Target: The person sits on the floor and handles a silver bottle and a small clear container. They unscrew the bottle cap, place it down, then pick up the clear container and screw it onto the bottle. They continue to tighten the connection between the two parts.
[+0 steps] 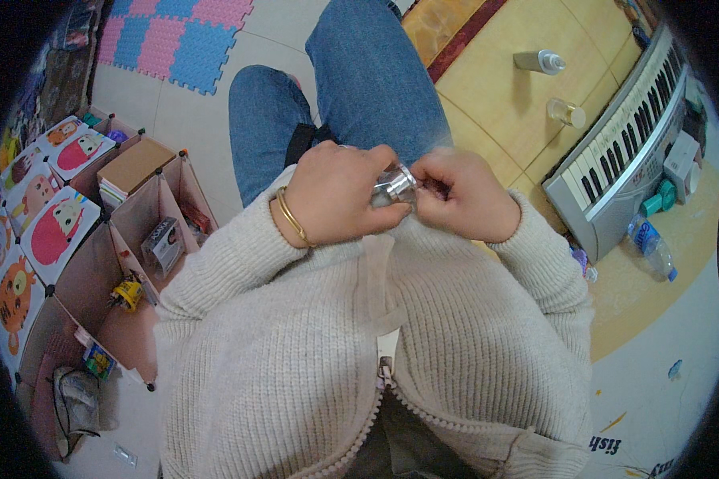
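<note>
The left hand's (pixel 331 194) fingers grip a small clear bottle (pixel 386 191), well left of the keyboard (pixel 627 144). The right hand's (pixel 467 191) fingers pinch narrow against its silver collar (pixel 403 182); I cannot tell whether they hold anything. Nearer the keyboard's left side are a silver bottle (pixel 538 61) and a clear container (pixel 565 112).

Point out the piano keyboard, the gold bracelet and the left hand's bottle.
Piano keyboard (pixel 629 137): head view, on its keys.
Gold bracelet (pixel 287 216): head view, on its band.
Bottle (pixel 399 184): head view, on its silver collar.
</note>
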Available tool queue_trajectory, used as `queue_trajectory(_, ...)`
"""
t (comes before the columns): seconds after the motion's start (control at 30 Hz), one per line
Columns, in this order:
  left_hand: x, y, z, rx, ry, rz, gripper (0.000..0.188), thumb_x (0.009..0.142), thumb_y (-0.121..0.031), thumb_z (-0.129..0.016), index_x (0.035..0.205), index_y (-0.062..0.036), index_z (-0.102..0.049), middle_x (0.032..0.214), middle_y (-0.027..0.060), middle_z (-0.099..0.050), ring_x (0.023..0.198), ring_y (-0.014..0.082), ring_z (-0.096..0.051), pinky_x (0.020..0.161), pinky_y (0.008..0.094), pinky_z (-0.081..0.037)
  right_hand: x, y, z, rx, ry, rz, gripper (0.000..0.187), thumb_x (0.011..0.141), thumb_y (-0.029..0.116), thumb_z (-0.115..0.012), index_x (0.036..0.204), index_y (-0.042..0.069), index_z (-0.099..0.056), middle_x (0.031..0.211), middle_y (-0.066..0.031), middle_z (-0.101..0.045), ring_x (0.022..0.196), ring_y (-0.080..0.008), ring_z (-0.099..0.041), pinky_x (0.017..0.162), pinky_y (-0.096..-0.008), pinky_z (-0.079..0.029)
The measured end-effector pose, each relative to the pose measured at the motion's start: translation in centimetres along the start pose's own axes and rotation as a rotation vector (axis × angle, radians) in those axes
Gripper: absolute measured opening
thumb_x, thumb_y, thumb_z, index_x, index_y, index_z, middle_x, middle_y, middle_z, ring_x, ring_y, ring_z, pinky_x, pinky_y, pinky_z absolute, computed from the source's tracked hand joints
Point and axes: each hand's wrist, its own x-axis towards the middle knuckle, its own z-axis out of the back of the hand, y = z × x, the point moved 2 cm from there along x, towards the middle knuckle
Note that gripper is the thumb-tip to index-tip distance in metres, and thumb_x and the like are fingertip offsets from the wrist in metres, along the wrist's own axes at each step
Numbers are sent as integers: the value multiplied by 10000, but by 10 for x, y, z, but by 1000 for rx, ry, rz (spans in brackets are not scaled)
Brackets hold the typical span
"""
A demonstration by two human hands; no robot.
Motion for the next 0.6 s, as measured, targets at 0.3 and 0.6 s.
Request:
queue_trajectory(0.3, -3, 35, 7, -707, -73, 84, 408, 766, -182, -708, 1103, -50, -521, 968, 47, -582, 878, 156, -569, 804, 289, -461, -23, -54, 35, 476, -361, -228, 151, 813, 184, -548, 804, 34, -557, 704, -6, -568, 613, -119, -537, 569, -270, -451)
queue_trajectory(0.6, 19, 19, 1, -568, -72, -26, 531, 719, -173, -750, 1152, -40, -472, 1086, 85, -555, 1002, 177, -557, 844, 299, -455, -46, -222, 22, 523, -365, -902, 167, 839, 208, -558, 889, 49, -570, 769, -53, -592, 707, -151, -578, 604, -287, -476)
